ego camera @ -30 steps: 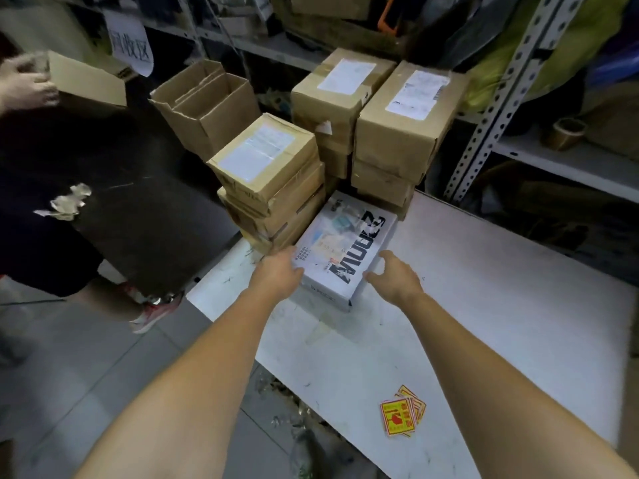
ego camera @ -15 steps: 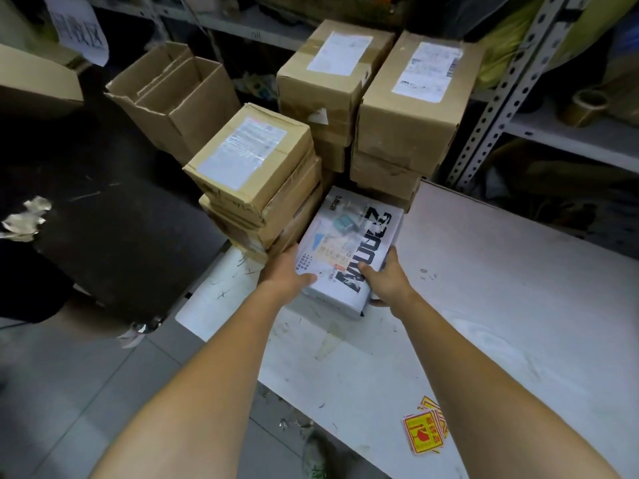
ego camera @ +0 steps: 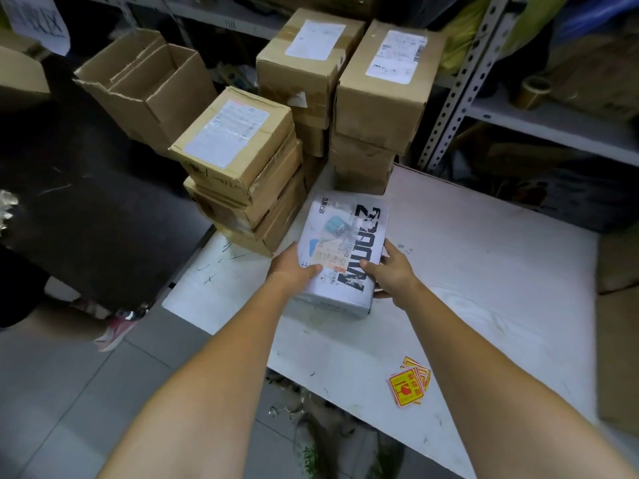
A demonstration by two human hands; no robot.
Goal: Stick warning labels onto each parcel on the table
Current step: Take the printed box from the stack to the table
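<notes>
lying toward the far left of the white table, a white printed parcel is gripped at its near end by both hands. the left hand is wrapped round the near left corner, its thumb laid across the top face beside the shipping slip, while the other fingers are hidden at the parcel's left side. the right hand is clamped on the near right corner, with the thumb pressed on the black lettering and the fingers curled along the right edge. whether the parcel is raised off the surface cannot be told. stacks of brown cardboard parcels are piled just behind it and to its left. a small fan of yellow-and-red warning labels is seen near the table's front edge, well apart from the parcel.
</notes>
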